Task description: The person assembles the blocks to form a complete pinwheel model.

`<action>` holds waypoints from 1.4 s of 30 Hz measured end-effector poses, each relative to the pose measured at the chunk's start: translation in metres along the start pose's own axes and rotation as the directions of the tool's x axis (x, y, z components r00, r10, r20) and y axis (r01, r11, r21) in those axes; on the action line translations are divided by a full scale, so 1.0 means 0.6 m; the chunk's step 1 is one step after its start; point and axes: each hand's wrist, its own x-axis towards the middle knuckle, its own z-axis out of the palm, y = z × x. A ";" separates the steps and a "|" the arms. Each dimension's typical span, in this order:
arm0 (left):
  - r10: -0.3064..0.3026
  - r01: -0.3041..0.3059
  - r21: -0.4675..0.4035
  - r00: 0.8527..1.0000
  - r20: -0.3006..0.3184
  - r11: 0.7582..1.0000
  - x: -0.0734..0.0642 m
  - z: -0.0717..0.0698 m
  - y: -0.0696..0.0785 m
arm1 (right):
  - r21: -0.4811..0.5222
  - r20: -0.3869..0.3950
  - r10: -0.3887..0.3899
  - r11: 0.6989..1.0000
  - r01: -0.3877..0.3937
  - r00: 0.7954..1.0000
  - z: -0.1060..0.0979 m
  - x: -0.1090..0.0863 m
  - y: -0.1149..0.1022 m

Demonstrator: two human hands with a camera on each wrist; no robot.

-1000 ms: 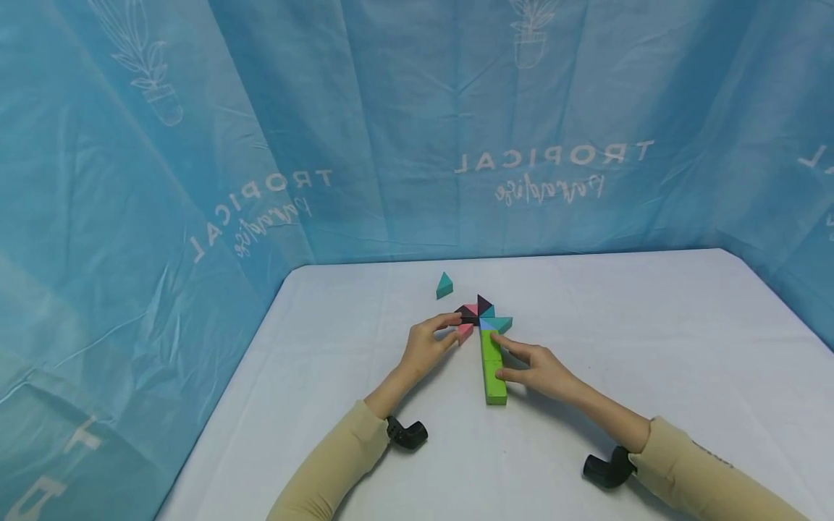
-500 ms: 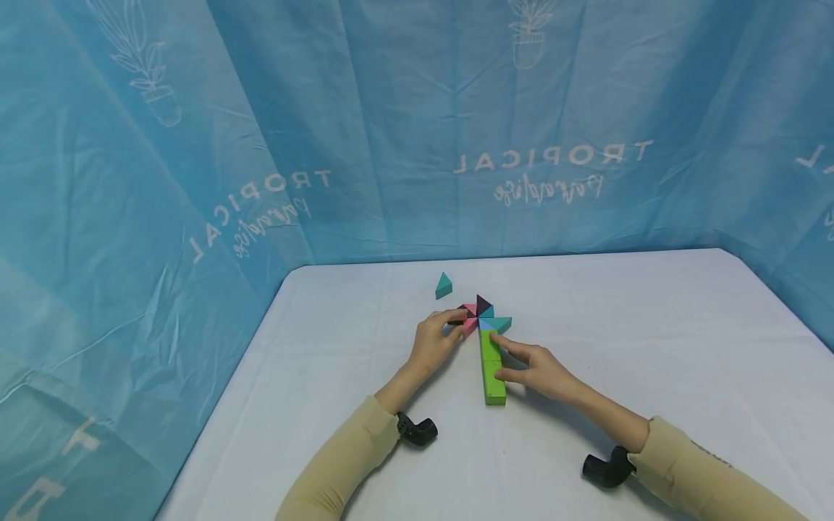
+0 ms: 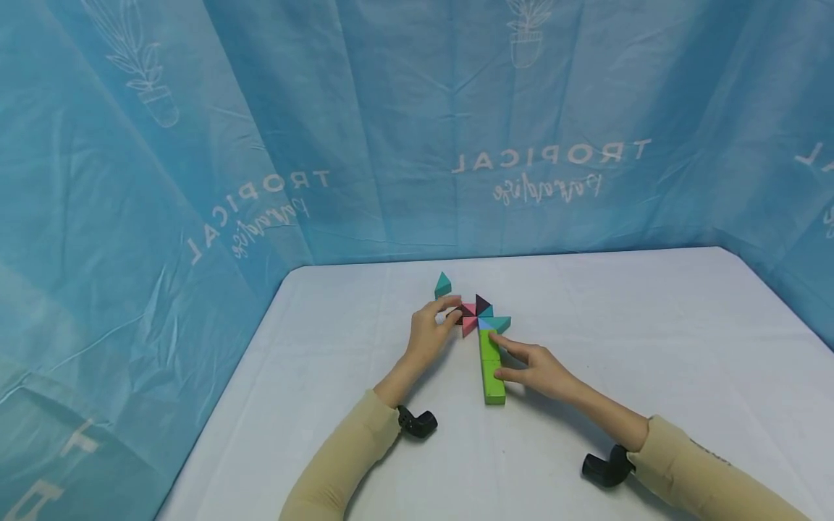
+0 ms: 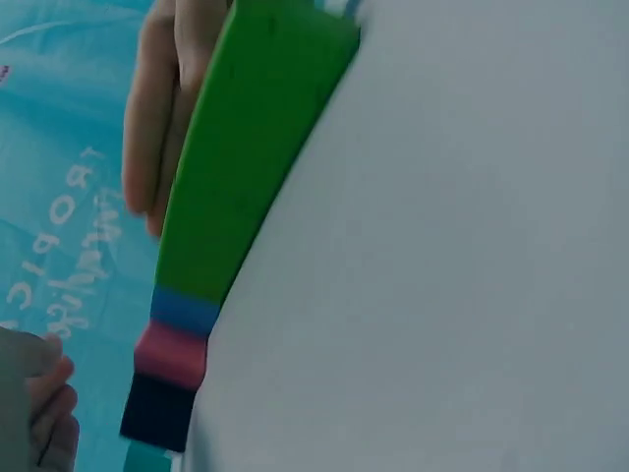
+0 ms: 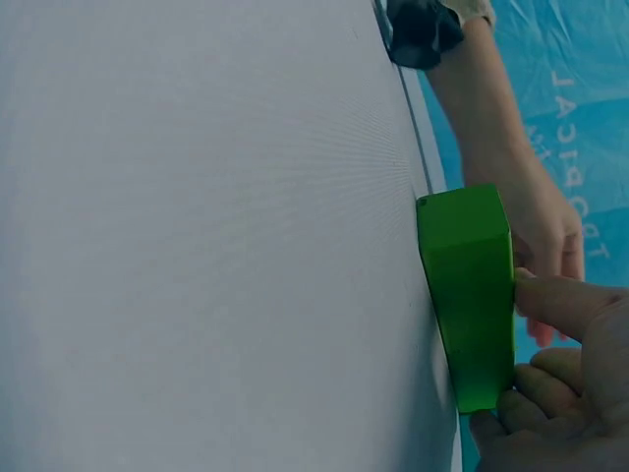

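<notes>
Several triangular blocks lie together in a pinwheel on the white table, with dark, pink, blue and teal pieces meeting at one centre. The left hand (image 3: pixel 430 333) is at the pinwheel's left side, its thumb and forefinger apart and close over a dark triangular block (image 3: pixel 466 312). A pink triangular block (image 3: pixel 469 325) lies just below it. Two green blocks (image 3: pixel 491 365) form a stem running from the centre toward the person. The right hand (image 3: pixel 537 370) touches the stem's right side, forefinger on the far block and thumb on the near one. The right wrist view shows the green block (image 5: pixel 470 295) beside those fingers.
A loose teal triangular block (image 3: pixel 443 284) sits beyond the left hand. A teal triangular block (image 3: pixel 499 323) points out to the right of the pinwheel. Blue printed curtain (image 3: pixel 391 130) stands behind and beside the white table (image 3: pixel 619 311).
The left hand has pushed the pink triangular block rightward against the pinwheel's centre, then left it and moved up to the dark block. The right hand and green blocks have stayed put.
</notes>
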 end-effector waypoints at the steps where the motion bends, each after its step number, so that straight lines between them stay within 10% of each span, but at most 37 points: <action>1: -0.010 0.010 -0.019 1.000 -0.013 1.000 0.011 -0.003 -0.002 | 0.000 -0.001 0.002 1.000 -0.002 1.000 -0.001 0.000 0.000; 7: -0.167 0.166 -0.037 0.986 -0.029 0.985 0.068 -0.012 -0.036 | 0.008 -0.002 0.006 1.000 -0.006 1.000 -0.004 -0.002 0.002; 12: -0.330 0.328 -0.037 0.942 -0.061 0.944 0.083 0.006 -0.068 | 0.009 0.007 0.001 1.000 -0.001 1.000 0.000 -0.003 -0.001; 26: -0.520 0.527 0.020 0.844 -0.134 0.850 0.104 0.047 -0.086 | 0.006 0.015 -0.006 1.000 0.006 1.000 0.000 -0.002 0.003; 42: -0.463 0.481 0.132 0.875 -0.144 0.867 0.091 0.024 -0.094 | 0.020 0.003 -0.013 1.000 0.013 1.000 0.000 -0.004 0.005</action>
